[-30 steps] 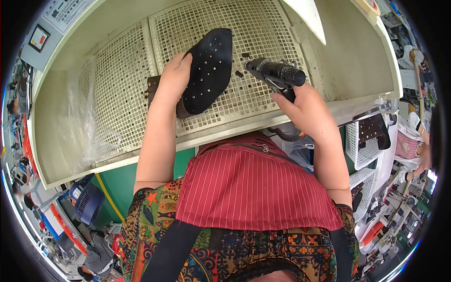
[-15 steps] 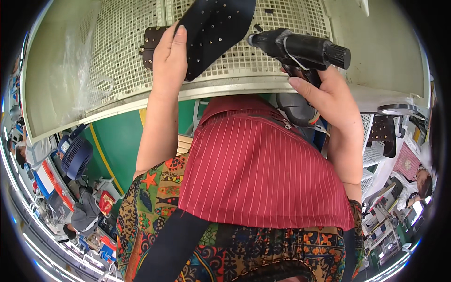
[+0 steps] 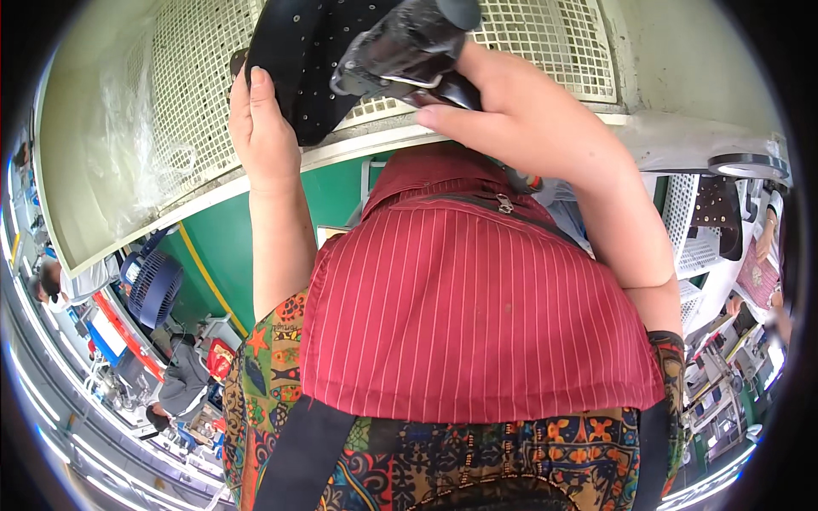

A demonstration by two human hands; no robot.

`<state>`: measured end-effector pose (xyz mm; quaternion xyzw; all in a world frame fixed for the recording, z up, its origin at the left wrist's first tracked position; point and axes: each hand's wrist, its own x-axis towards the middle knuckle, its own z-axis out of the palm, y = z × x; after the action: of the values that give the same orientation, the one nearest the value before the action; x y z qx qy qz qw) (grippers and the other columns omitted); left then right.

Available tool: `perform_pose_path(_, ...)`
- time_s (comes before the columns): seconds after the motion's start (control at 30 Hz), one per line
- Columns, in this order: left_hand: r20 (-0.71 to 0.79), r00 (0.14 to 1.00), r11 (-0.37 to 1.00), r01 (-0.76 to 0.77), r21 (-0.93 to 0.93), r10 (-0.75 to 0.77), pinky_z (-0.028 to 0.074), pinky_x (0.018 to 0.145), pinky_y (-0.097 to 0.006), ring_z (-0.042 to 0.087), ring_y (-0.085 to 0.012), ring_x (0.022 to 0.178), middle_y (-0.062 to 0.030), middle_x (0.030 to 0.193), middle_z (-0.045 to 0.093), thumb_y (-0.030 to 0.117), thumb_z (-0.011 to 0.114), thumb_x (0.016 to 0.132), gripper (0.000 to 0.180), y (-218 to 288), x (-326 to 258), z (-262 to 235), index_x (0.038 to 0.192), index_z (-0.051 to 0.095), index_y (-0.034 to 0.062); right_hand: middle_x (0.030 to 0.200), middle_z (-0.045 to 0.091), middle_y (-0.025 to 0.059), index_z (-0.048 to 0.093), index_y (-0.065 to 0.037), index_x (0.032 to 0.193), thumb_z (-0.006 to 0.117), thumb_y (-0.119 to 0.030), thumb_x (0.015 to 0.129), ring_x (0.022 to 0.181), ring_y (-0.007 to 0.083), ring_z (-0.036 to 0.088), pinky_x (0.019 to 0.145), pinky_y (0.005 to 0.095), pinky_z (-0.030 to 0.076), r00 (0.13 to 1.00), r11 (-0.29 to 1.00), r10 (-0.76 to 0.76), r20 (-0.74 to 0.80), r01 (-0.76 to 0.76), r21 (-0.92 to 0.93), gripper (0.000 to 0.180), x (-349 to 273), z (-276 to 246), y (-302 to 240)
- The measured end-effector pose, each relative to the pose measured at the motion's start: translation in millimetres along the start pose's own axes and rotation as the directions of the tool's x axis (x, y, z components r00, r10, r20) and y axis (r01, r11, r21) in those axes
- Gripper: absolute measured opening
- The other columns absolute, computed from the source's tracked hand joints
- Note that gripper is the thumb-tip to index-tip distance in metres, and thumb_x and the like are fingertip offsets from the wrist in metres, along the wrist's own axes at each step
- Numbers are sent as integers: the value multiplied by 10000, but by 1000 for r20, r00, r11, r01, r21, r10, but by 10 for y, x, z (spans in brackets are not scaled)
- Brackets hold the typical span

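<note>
Clear plastic (image 3: 128, 140) at far left; left hand (image 3: 267, 140) grips black studded piece (image 3: 294, 64) over grated worktop (image 3: 194, 77); pistol-shaped tool (image 3: 409, 49), gripped by right hand (image 3: 511, 98), overlaps its right side, contact unclear. Probably tooling the studded face; next move needs piece steady, tool aimed.

A black gun-shaped tool (image 3: 407, 47) partly covers the studded black piece (image 3: 313, 66).

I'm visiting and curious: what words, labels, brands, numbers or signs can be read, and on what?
None reads clearly.
Black tool in the right hand: blurred, no lettering readable.
Patterned sleeve: lettering-like print, too small to read.
Red item at left: markings too small to read.
</note>
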<state>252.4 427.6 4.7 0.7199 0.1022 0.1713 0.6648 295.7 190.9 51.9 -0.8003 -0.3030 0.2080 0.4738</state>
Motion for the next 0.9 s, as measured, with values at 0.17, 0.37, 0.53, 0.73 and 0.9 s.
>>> perform_pose_path(0.17, -35, 999, 998, 20, 57, -18, 417, 886, -273, 548, -162, 993, -100, 1093, 596, 212, 474, 955, 329, 4, -7, 18, 1125, 539, -62, 796, 609, 232, 531, 44, 1030, 597, -271, 815, 777, 381, 608, 704, 428, 472, 998, 999, 21, 62, -18, -51, 387, 143, 88, 77)
perform_pose_path(0.37, -20, 999, 999, 49, -3, -49, 414, 888, -267, 548, -158, 992, -102, 1101, 592, 238, 477, 955, 361, -47, -18, 0, 1154, 526, -59, 831, 612, 228, 536, 32, 1007, 591, -260, 817, 813, 380, 607, 721, 435, 470, 999, 994, 45, 14, -43, -105, 353, 64, -77, 38)
perform_pose_path(0.53, 1, 999, 998, 41, 56, -42, 409, 901, -266, 543, -151, 999, -100, 1112, 592, 222, 413, 984, 369, -75, 3, -12, 1198, 532, -53, 812, 601, 232, 523, 34, 941, 590, -272, 815, 805, 386, 599, 719, 426, 469, 971, 986, 104, 214, -73, -149, 337, 98, -132, -166)
perform_pose_path(0.73, 10, 1000, 978, -4, 211, 2, 421, 874, -262, 551, -142, 975, -97, 1063, 616, 247, 442, 975, 378, -110, 38, 16, 1186, 547, -48, 808, 607, 219, 538, 36, 1004, 598, -254, 818, 765, 373, 594, 690, 416, 456, 988, 977, 151, 12, -148, -156, 350, -107, -263, -37)
perform_pose_path(0.9, 25, 995, 977, 87, 193, -94, 434, 819, -253, 559, -132, 913, -76, 1019, 633, 295, 459, 971, 395, -1, 126, 125, 1181, 561, -24, 773, 605, 210, 546, 24, 1027, 615, -230, 822, 729, 366, 591, 680, 411, 464, 995, 995, 103, 15, -103, 0, 333, -117, -261, -46)
